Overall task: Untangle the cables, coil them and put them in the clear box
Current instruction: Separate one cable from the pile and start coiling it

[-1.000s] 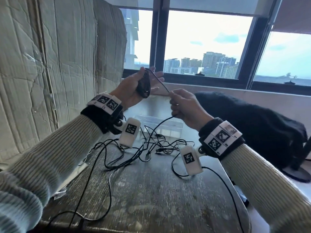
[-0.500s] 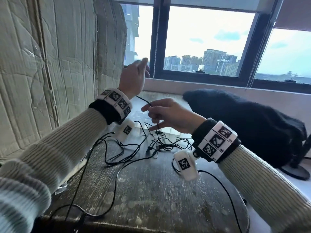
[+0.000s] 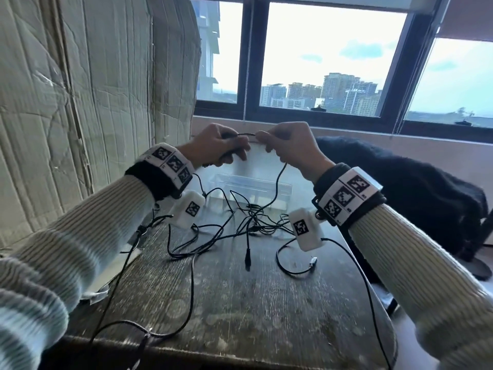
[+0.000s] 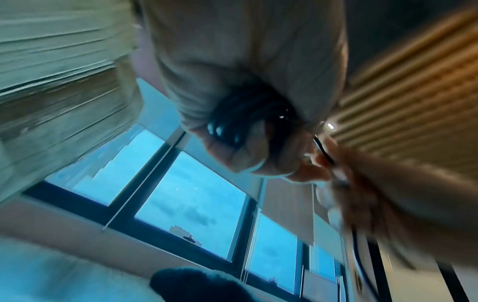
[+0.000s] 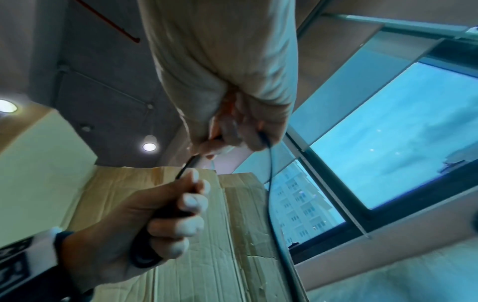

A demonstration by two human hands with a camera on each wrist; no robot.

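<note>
Black cable [image 3: 277, 180]: thin, one part wound into small coil [image 4: 248, 120] inside curled left hand [image 3: 216, 145]; short stretch runs taut to right hand [image 3: 290, 148], pinched there, then hangs down to table.

Other cables [image 3: 240, 222]: black, thin, lie in loose tangle on table, just in front of box; two plug ends lie free at near side.

Clear box [image 3: 253, 188]: transparent plastic, rectangular, open top, stands on table below both hands.

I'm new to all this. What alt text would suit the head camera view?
Two hands raised over a worn table stretch a short length of black cable between them; the left hand grips a coiled bundle, the right hand pinches the strand. More cables lie tangled before a clear box.
</note>
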